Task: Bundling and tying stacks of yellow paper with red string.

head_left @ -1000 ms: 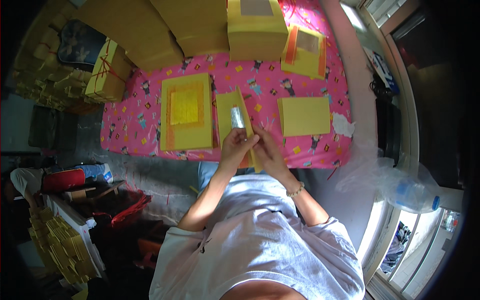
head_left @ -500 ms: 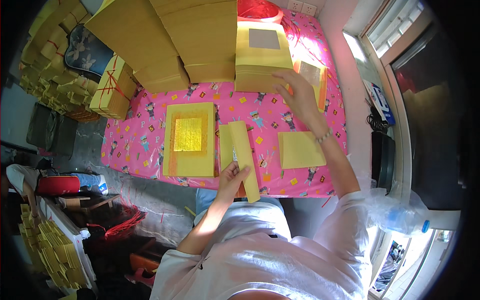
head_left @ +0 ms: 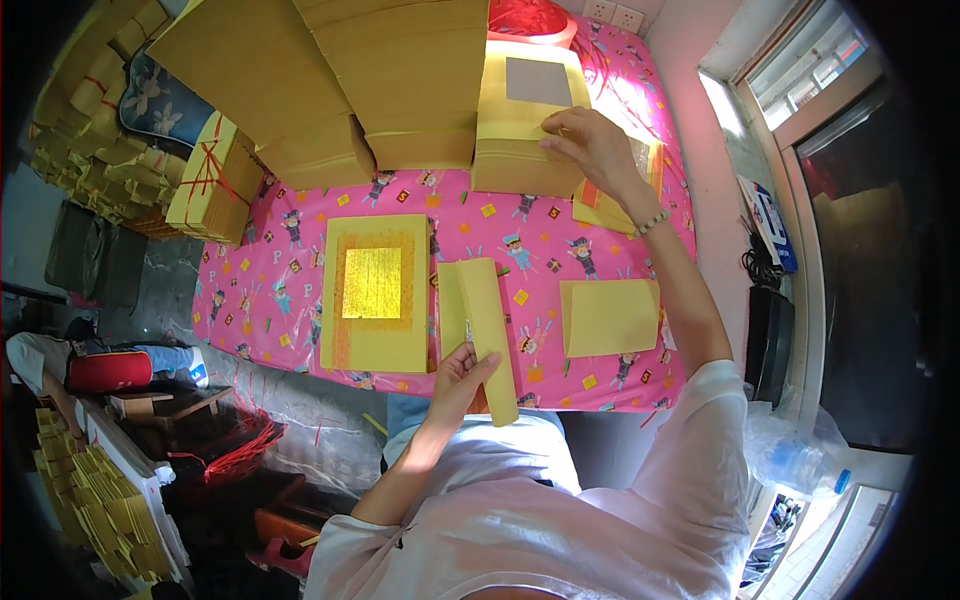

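Note:
My left hand [head_left: 461, 378] grips a folded yellow paper sheet [head_left: 486, 320] by its lower part, at the table's near edge. The thumb lies on the narrow folded strip. My right hand [head_left: 590, 148] is at the front right corner of a tall stack of yellow paper [head_left: 525, 160] with a grey rectangle on top. Its thumb and bent fingers close on the edge of the upper paper; how many sheets is hidden. Left of the folded sheet lies a flat yellow pile [head_left: 375, 345] bearing a shiny gold square. A smaller folded yellow piece [head_left: 610, 318] rests at right.
Large yellow stacks [head_left: 400, 80] stand at the back, beside a bundle tied with red string [head_left: 208, 185]. A red basin [head_left: 530, 22] sits behind. Orange-edged sheets [head_left: 605, 205] lie under my right forearm. Another person [head_left: 50, 365] is at far left. A plastic bottle [head_left: 815, 475] hangs right.
My right hand has come down onto the corner of the tall stack, its fingers closing there. My left hand keeps holding the folded sheet. The whole view has shifted slightly.

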### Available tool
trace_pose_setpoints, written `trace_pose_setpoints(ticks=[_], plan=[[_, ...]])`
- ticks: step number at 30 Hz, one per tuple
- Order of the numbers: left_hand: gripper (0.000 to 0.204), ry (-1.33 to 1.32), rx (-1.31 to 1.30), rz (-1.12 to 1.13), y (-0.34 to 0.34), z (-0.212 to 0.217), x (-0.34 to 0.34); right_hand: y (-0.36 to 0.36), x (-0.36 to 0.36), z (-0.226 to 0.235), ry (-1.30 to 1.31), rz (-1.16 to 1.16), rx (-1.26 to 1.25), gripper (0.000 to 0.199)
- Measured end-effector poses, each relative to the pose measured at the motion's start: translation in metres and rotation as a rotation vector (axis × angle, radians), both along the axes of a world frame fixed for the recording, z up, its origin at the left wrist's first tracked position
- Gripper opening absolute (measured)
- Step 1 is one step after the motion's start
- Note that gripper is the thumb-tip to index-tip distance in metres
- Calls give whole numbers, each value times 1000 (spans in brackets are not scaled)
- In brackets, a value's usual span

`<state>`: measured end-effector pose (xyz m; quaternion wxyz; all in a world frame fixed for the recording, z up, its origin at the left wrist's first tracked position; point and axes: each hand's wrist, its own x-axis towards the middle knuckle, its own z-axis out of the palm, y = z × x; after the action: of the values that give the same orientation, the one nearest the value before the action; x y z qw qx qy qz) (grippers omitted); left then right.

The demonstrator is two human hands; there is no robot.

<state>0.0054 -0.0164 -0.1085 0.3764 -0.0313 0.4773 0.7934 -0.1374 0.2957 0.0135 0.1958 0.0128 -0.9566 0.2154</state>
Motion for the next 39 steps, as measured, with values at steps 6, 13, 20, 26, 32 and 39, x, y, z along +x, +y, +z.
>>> trace_pose_setpoints(ticks=[6, 13, 20, 26, 32, 39], plan=[[9, -32, -5, 21, 3, 6, 0, 1, 0, 0, 21, 14, -29, 21], [9, -26, -13, 20, 2, 4, -2, 2, -1, 2, 9, 16, 59, 24], [10, -62, 7, 31, 2, 3, -2, 1, -1, 9, -74, 6, 38, 26], [10, -77, 16, 33, 2, 0, -2, 3, -1, 9, -131, -14, -20, 23], [10, -69, 10, 25, 2, 2, -4, 6, -3, 9, -106, 4, -13, 22], [10, -62, 3, 28, 2, 3, -3, 3, -5, -3, 97, 74, 230, 15]])
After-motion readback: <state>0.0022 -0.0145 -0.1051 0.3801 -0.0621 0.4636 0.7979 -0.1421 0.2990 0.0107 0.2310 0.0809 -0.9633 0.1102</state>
